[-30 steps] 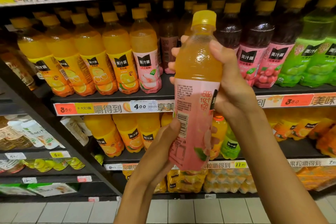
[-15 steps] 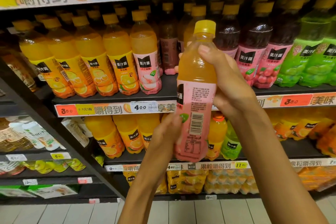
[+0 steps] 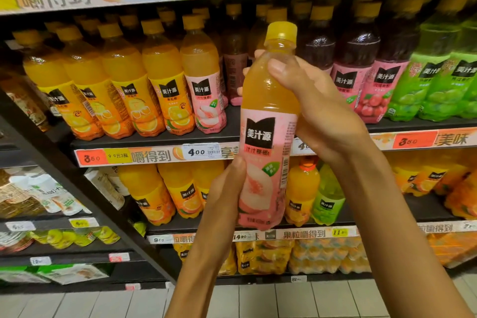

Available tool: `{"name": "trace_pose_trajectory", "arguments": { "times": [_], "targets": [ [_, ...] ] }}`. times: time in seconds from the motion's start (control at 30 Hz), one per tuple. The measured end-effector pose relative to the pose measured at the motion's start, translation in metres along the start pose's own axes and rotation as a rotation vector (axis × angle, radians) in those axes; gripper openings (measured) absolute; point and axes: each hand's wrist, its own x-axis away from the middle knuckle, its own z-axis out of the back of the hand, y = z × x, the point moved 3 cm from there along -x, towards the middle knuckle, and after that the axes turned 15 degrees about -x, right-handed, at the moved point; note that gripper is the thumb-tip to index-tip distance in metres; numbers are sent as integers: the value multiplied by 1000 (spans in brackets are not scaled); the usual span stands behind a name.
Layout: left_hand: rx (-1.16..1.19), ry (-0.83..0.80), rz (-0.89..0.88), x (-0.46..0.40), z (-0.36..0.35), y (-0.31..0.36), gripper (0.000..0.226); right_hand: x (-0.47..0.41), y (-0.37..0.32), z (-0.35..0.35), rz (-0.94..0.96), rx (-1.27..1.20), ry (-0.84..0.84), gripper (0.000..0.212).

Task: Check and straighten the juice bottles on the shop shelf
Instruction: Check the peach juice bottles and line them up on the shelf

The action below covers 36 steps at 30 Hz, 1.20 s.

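Hands point(image 3: 320, 111) grip peach bottle point(image 3: 265, 137) — shelf bottles point(image 3: 154, 90) behind.

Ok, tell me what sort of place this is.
Most likely a shop's drinks aisle: shelves packed with rows of juice bottles, printed price strips along the shelf edges, and a peach juice bottle held out in front of them.

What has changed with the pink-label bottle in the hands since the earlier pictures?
The peach juice bottle was turned about its upright axis: a second ago the barcode side faced the camera, now the front label with the black logo and the peach picture faces it. The right hand holds the upper part as before and the left hand the lower part. The bottles on the shelf stayed in place.
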Motion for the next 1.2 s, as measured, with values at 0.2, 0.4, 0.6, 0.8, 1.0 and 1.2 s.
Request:
{"name": "trace_pose_trajectory", "arguments": {
  "times": [0.2,0.4,0.6,0.8,1.0,1.2],
  "targets": [
    [-87,-41,-42,3,-3,2,69,2,3,-3,-26,-119,-38,27],
    [14,-189,-27,2,-11,5,65,4,4,-9,-49,-279,-179,41],
    [-66,-79,-96,2,-8,8,68,4,-2,-3,48,-100,-112,33],
    [-253,33,-199,-3,-10,7,52,8,-1,2,83,58,-55,24],
    [-90,-86,-96,-2,-3,-3,68,8,0,2,31,-65,-75,17],
    [209,-304,-10,-1,-14,-8,61,5,8,1,-26,-274,-191,26]
  ]
}}
